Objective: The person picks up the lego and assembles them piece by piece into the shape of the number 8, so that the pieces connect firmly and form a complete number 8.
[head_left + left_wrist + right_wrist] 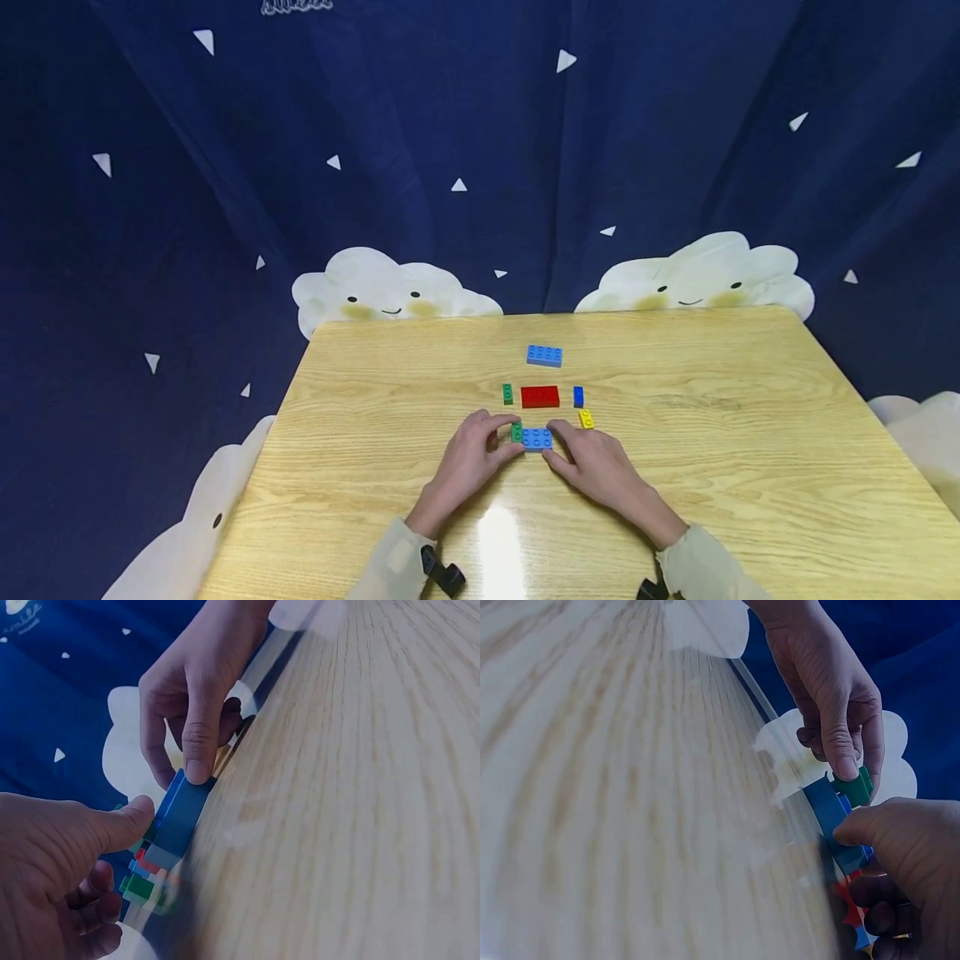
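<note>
Near the middle of the table, a light blue brick [537, 439] lies with studs up. My left hand [476, 454] pinches a small green brick [517, 432] between thumb and fingers at the blue brick's left end. In the right wrist view this green brick [855, 786] is on or just above the end studs; I cannot tell if it is seated. My right hand [600, 468] holds the blue brick's right end between thumb and fingers. The left wrist view shows the right thumb against the blue brick [184, 817].
Beyond the hands lie a red brick [540, 397], a second small green brick [507, 394], a small dark blue brick [578, 397] and another light blue brick [544, 356]. A yellow brick [587, 419] lies close to the right hand's fingers. A dark blue curtain [450, 108] hangs behind the wooden table [360, 375].
</note>
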Motion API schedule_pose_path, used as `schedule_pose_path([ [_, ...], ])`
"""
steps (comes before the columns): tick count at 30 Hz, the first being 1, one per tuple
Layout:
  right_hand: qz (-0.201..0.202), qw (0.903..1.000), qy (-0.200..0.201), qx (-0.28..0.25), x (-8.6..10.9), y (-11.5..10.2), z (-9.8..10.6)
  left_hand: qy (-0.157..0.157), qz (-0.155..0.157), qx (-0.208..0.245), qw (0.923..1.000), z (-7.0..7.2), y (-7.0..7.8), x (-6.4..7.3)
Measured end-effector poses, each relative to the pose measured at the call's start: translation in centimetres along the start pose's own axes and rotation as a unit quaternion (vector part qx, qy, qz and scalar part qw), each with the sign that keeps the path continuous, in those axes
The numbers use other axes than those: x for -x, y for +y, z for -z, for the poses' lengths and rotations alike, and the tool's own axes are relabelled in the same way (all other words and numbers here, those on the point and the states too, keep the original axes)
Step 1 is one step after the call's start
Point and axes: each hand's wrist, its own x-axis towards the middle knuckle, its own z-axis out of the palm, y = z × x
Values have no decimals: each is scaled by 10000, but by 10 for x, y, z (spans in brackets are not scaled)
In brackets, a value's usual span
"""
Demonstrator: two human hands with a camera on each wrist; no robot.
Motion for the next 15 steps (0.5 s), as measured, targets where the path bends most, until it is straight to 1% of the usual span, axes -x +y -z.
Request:
schedule_pose_path([
  [4, -6, 10000, -7, -46, 0, -1, 1, 2, 103, 136, 9999, 1, -2, 0],
  [9, -20, 10000, -12, -48, 0, -3, 2, -67, 354, 581, 9977, 4, -3, -2],
  [11, -38, 10000, -17, -43, 0, -3, 2, -116, 431, 680, 9967, 4, -3, -3],
  [13, -48, 10000, -20, -47, 1, -3, 2, -175, 478, 663, 9965, 5, -3, -3],
  [15, -55, 10000, -24, -48, 1, -2, 2, -231, 468, 541, 9972, 6, -2, -4],
])
